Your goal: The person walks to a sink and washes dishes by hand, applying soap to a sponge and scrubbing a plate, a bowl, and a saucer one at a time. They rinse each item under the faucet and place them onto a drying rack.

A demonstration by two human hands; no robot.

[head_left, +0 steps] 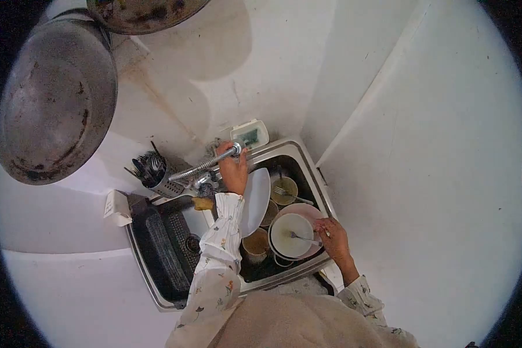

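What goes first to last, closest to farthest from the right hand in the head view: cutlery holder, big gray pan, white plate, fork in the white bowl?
From the right hand:
1. Fork, in the white bowl, right beside the hand
2. White plate, left of the bowl
3. Cutlery holder, farther left
4. Big gray pan, at upper left

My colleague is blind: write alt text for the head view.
A person's left hand holds the end of a metal faucet at a sink of dishes; the right hand is at a pink bowl, by a white bowl holding a fork.
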